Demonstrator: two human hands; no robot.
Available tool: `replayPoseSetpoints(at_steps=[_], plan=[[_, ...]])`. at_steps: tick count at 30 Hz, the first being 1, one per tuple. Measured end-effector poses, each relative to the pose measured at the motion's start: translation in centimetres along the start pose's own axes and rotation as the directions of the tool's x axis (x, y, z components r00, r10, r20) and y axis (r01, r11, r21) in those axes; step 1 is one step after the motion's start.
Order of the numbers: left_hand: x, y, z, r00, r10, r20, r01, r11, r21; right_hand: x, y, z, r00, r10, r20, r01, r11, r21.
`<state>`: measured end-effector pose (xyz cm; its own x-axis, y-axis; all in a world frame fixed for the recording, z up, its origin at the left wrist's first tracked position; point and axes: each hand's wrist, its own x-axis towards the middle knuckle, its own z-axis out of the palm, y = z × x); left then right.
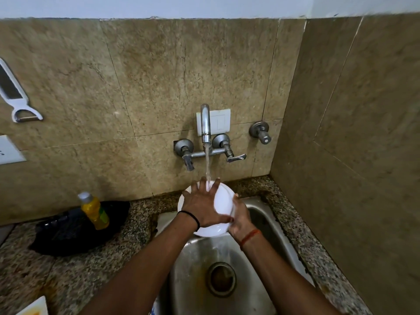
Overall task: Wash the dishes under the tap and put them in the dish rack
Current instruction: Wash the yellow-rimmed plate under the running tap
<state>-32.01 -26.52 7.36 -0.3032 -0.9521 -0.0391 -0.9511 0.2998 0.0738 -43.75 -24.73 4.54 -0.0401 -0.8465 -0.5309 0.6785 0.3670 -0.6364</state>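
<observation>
1. A round white plate is held tilted over the stainless-steel sink, directly under the stream of water running from the chrome wall-mounted tap.
2. The left hand lies flat on the plate's face, fingers spread, the stream striking at its fingertips; it appears to be rubbing the surface.
3. The right hand grips the plate's right rim, fingers curled round the edge, steadying it.
4. Water falls from the plate's lower edge toward the round drain in the sink bottom.
5. On the speckled granite tabletop to the left, a yellow bottle of dish liquid with a grey cap stands against a black plastic bag; a white peeler hangs on the beige stone wall.
6. Judged from this moment, the task is in its washing stage: this plate is under the rinse and not yet racked. No dish rack is in view, and a white dish edge at lower left suggests more may wait.
</observation>
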Motion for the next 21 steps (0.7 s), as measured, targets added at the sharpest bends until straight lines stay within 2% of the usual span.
replayPoseSetpoints(at_steps=[3, 6, 13, 18, 21], plan=[[-0.1, -0.1, -0.6, 0.996, 0.022, 0.089, -0.026, 0.998, 0.053, -0.2, 0.2, -0.4, 1.000, 0.019, 0.019, -0.018, 0.999, -0.030], [0.1, 0.1, -1.3, 0.993, 0.028, 0.116, -0.033, 0.999, 0.042, 0.0, 0.1, -0.3, 0.998, 0.024, 0.056, -0.024, 1.000, 0.004], [0.3, -0.2, -2.4, 0.997, 0.032, 0.073, -0.027, 0.997, -0.076, 0.0, -1.2, -0.3, 0.994, -0.033, 0.106, 0.035, 0.999, -0.019], [0.3, -1.2, -2.2, 0.999, 0.033, -0.004, -0.033, 0.999, -0.023, 0.1, -1.7, -0.7, 0.999, -0.036, 0.011, 0.038, 0.989, -0.140], [0.0, -2.1, -1.4, 0.999, -0.004, -0.034, 0.001, 0.995, -0.095, 0.3, -1.5, -1.2, 1.000, -0.009, 0.019, 0.013, 0.979, -0.201]])
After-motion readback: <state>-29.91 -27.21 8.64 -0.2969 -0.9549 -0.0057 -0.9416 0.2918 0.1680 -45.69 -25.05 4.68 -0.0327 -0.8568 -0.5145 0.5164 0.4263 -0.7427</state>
